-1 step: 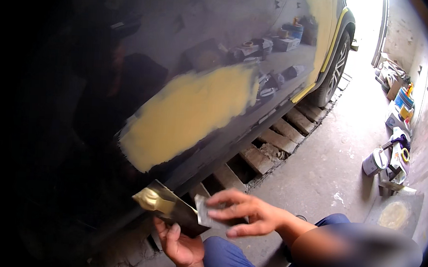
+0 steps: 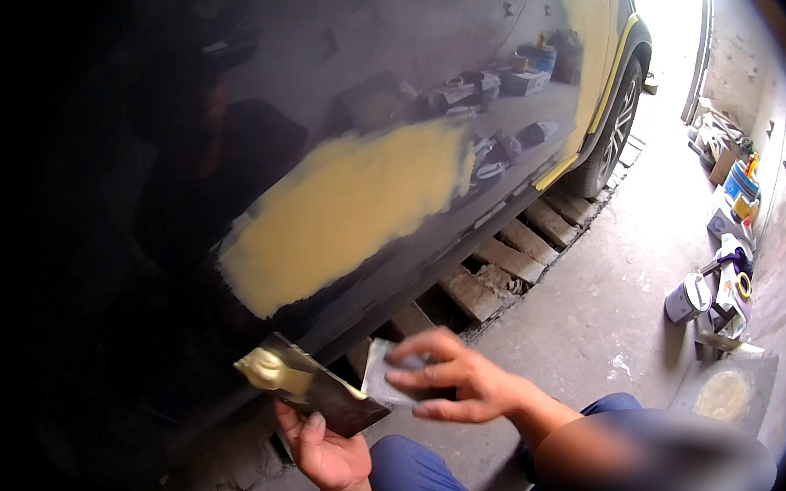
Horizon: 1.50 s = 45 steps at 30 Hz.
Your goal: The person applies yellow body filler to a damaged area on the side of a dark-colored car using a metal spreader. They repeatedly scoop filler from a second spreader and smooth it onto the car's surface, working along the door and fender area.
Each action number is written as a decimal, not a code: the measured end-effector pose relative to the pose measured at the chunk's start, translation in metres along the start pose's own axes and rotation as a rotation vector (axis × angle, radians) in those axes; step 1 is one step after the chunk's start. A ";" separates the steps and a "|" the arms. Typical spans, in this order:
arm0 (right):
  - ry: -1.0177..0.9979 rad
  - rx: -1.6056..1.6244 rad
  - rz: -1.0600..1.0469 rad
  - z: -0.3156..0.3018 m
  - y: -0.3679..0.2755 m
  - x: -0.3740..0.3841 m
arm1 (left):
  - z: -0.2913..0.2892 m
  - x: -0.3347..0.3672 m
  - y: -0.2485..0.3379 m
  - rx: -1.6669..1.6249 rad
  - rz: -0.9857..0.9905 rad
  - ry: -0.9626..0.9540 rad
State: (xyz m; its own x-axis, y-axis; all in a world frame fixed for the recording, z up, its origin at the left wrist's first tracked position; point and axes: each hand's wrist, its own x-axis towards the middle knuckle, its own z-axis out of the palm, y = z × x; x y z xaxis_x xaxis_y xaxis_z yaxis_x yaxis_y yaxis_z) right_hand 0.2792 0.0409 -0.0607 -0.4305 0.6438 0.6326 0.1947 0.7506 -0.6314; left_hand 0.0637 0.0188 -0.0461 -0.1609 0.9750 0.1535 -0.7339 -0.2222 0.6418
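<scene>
My left hand [image 2: 327, 451] grips a dark flat putty board [image 2: 342, 401] from below, thumb at its near edge. A lump of pale yellow putty [image 2: 266, 370] sits at the board's far left end, with a smear beside it. In my right hand [image 2: 470, 380] is a thin greyish putty spreader [image 2: 380, 369], its edge close to the board's right side. I cannot tell whether the two touch. Beyond both hands stands a dark car door panel [image 2: 393, 77], bearing a broad patch of yellow filler [image 2: 350, 212].
Boards over a gap [image 2: 475, 299] run beneath the car. To the right, a paint can [image 2: 688, 299], a tape roll [image 2: 745, 285] and a blue tub [image 2: 741, 182] stand along the wall. A grey sheet with a pale round smear [image 2: 723, 393] lies near my right arm.
My right hand and the spreader have moved slightly up and away from me. The putty board in my left hand has shifted a little to the left.
</scene>
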 end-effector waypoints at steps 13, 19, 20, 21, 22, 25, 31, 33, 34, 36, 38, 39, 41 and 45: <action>0.448 -1.150 -0.136 -0.040 0.005 0.131 | -0.027 -0.011 -0.013 0.144 -0.064 0.053; 0.427 -1.143 -0.063 -0.047 0.021 0.119 | -0.037 -0.010 -0.018 0.173 -0.109 -0.001; 0.430 -1.146 -0.056 -0.048 0.027 0.115 | -0.038 -0.010 -0.018 0.162 -0.119 0.007; 0.434 -1.152 -0.052 -0.050 0.032 0.112 | -0.036 -0.010 -0.018 0.149 -0.127 0.011; 0.439 -1.159 -0.048 -0.051 0.036 0.109 | -0.035 -0.010 -0.018 0.136 -0.134 0.014; 0.414 -1.136 0.039 -0.053 0.038 0.097 | -0.035 -0.007 -0.017 0.135 -0.125 -0.012; 0.432 -0.816 0.165 -0.034 0.004 0.053 | -0.021 0.000 -0.012 0.102 -0.113 -0.042; 0.293 -0.296 0.046 -0.018 -0.006 0.030 | -0.021 0.004 -0.017 0.063 -0.101 -0.041; 0.132 0.114 0.058 -0.009 -0.010 0.019 | -0.020 0.005 -0.019 0.042 -0.100 -0.042; -0.025 0.596 0.146 0.006 -0.011 0.005 | -0.010 0.006 -0.015 -0.034 -0.065 -0.060; 0.016 -0.165 0.092 -0.010 0.005 0.003 | -0.002 0.007 -0.008 -0.062 -0.003 -0.051; 0.105 -0.375 0.112 -0.014 0.006 0.008 | -0.004 0.007 -0.003 -0.023 0.021 -0.057; 0.328 -0.601 0.136 -0.028 0.006 0.032 | -0.009 0.007 -0.001 0.029 -0.009 -0.053; 0.598 -0.858 0.172 -0.057 0.001 0.087 | -0.009 -0.001 -0.003 0.099 -0.044 -0.020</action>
State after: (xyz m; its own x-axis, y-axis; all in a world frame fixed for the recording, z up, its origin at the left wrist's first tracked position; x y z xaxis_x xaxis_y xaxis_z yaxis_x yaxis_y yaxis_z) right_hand 0.2920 0.1063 0.0196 0.1206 0.5446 0.8300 0.8696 0.3453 -0.3529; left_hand 0.0598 0.0182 -0.0553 -0.1156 0.9837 0.1379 -0.6713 -0.1797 0.7190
